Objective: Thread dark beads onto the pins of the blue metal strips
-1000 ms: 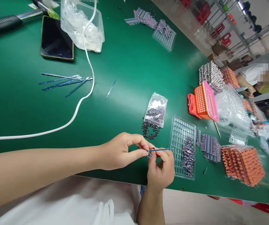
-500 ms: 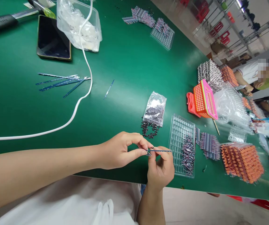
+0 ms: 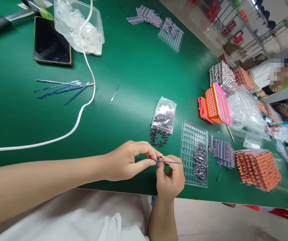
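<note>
"How far along are we?"

"A heap of small pieces [image 3: 201, 164] lies in our clear tray [image 3: 188, 144], perhaps finished; loose beads [image 3: 154, 138] beside the plastic bag [image 3: 164, 116] seem left to use."

"And our hands?"

"Our left hand [image 3: 125, 162] and right hand [image 3: 171, 180] both pinch the blue strip [image 3: 170, 162], held between them near the tray. We judge this one unfinished."

Over the feed I see white top [image 3: 66, 217], looped white cord [image 3: 119, 222], sliver of blue cloth [image 3: 153, 200]; left hand [image 3: 122, 162], right hand [image 3: 170, 182] bare.
</note>
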A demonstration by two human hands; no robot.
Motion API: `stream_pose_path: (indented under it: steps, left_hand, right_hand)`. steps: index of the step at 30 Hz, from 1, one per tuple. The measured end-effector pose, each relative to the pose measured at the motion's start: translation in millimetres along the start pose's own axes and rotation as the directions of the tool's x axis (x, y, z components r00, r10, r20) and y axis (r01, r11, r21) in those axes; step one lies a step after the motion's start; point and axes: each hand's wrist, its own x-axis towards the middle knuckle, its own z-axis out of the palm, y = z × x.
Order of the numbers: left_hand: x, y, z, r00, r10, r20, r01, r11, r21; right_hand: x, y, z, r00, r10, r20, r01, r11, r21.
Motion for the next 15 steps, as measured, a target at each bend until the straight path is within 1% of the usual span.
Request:
stream_pose_path:
  steps: [6,11,15]
  left_hand:
    - [0.2,0.6,0.2,1.000,-0.009,-0.008,0.009,1.000,-0.008]
    - [1.7,0.6,-0.3,1.000,-0.004,0.003,0.004,1.000,-0.006]
    - [1.9,0.3,-0.8,1.000,-0.011,0.022,0.011,1.000,0.003]
  right_hand:
    - [2.7,-1.9,0.3,1.000,-0.008,0.001,0.008,1.000,-0.014]
    - [4.0,-3.5,0.2,1.000,0.022,0.009,-0.022,0.999,0.041]
    - [3.3,-3.5,0.4,0.999,0.044,0.011,-0.044,0.999,0.030]
